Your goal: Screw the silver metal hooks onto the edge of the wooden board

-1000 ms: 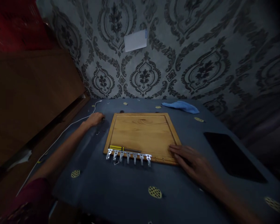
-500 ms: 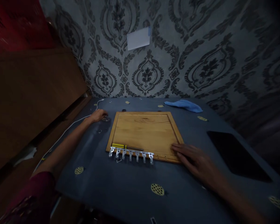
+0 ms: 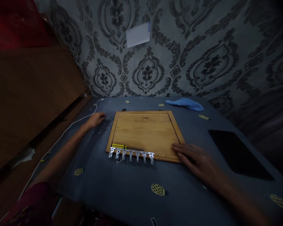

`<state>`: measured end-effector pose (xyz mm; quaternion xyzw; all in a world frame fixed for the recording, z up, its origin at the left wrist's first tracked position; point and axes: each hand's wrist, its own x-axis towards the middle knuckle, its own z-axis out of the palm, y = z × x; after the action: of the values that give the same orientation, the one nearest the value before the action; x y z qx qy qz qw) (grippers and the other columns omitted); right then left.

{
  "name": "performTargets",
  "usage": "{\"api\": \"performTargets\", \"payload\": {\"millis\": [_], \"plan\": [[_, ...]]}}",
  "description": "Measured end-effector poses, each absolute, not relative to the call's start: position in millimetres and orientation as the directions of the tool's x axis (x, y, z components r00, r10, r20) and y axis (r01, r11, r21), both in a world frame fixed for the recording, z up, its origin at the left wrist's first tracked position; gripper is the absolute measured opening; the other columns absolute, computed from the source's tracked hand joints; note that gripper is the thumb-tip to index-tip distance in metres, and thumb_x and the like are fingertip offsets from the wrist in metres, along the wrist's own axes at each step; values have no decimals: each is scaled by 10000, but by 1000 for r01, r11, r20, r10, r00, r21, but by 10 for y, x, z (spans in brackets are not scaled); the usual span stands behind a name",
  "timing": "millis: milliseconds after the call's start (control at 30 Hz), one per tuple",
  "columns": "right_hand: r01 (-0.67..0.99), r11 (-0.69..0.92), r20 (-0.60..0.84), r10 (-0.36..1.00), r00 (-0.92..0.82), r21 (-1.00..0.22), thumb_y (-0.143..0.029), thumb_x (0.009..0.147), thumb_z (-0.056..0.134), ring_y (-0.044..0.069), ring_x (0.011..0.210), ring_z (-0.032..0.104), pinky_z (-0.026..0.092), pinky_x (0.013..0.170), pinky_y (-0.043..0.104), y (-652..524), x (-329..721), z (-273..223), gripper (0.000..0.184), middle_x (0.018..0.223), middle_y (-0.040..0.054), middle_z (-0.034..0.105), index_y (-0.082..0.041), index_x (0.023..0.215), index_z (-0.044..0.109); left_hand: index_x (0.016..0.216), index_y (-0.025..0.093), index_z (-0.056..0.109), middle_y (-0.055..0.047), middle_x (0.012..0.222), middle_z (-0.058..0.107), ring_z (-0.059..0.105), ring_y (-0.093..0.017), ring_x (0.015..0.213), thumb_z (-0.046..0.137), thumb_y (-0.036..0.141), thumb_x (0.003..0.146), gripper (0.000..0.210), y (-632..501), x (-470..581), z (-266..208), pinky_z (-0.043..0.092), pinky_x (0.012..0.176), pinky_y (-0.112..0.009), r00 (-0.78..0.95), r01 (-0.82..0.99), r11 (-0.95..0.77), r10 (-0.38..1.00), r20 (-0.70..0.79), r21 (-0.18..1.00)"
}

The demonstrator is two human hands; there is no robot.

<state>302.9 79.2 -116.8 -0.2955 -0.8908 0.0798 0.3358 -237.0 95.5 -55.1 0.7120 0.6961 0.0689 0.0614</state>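
A wooden panel (image 3: pixel 141 128) with a raised frame lies flat on the table. My right hand (image 3: pixel 194 158) rests on its near right corner, fingers stretched out and holding nothing. Along the panel's near edge sits a row of several metal hooks (image 3: pixel 131 153), and a screwdriver (image 3: pixel 119 146) with a yellow and black handle lies just behind them. Left of the panel, my left hand (image 3: pixel 96 119) is low over the table with its fingers curled together; what they hold, if anything, is too small to make out. Beside its fingertips are small shiny pieces (image 3: pixel 109 119), blurred.
A blue cloth (image 3: pixel 187 104) lies at the back right, and a flat black slab (image 3: pixel 237 153) on the right. A white cable (image 3: pixel 68 128) runs down the left side beside a brown wooden cabinet (image 3: pixel 33 106). The patterned wall (image 3: pixel 148 72) stands behind the table.
My left hand has drawn slightly left, away from the small shiny pieces, which now show more. My right hand stays on the panel. The view has shifted slightly.
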Motion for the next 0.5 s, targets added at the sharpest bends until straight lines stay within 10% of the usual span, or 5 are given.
{"api": "performTargets", "payload": {"millis": [500], "plan": [[476, 814, 572, 576, -584, -334, -349, 1030, 494, 305, 1045, 771, 619, 958, 523, 779, 3018, -1196, 327, 1166, 111, 798, -243, 1178, 766, 1300, 168, 612, -115, 1312, 631, 653, -241, 1136, 639, 394, 993, 383, 762, -2273, -711, 586, 962, -464, -67, 993, 60, 996, 63, 101]]}}
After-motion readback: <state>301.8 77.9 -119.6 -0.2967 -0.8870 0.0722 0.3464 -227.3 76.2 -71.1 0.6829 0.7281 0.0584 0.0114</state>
